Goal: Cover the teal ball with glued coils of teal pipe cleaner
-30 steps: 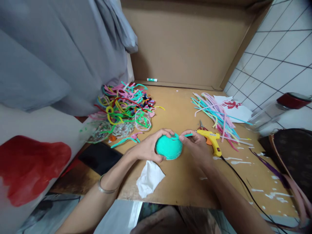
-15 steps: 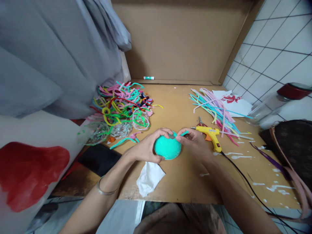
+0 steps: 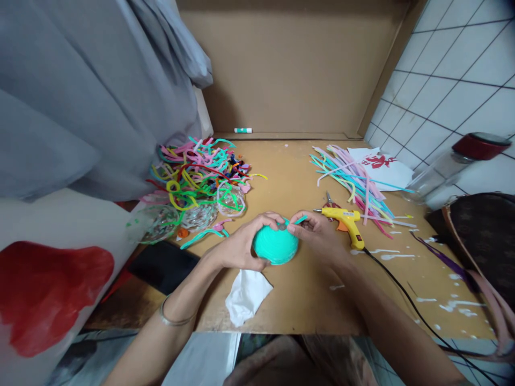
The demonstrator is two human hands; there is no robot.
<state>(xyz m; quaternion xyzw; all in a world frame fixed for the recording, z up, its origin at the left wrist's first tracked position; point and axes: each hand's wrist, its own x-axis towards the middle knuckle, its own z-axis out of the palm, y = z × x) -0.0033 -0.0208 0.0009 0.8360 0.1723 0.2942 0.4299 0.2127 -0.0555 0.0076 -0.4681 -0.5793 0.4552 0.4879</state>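
Note:
A turquoise dome (image 3: 276, 245), wound round with pipe cleaner, is held just above or on the table in front of me. My left hand (image 3: 245, 241) wraps round its left side, thumb low and fingers on top. Near the dome's top a small greyish patch shows bare. Between thumb and fingers my right hand (image 3: 316, 233) pinches a turquoise pipe cleaner (image 3: 300, 220) at the dome's upper right; its short end sticks out to the right. A yellow glue gun (image 3: 344, 217) lies just right of that hand, nozzle pointing left.
A tangled heap of coloured pipe cleaners (image 3: 201, 171) lies at the left, straighter pipe cleaners (image 3: 354, 177) at the back right. White tissue (image 3: 248, 296), a black flat object (image 3: 163, 265), a glass bottle (image 3: 442, 169), a brown bag (image 3: 483, 236) and the glue gun's cord (image 3: 398, 281) surround the work.
Both hands keep their hold, with the dome tipped only very slightly. The view has shifted a little; nothing was let go or picked up.

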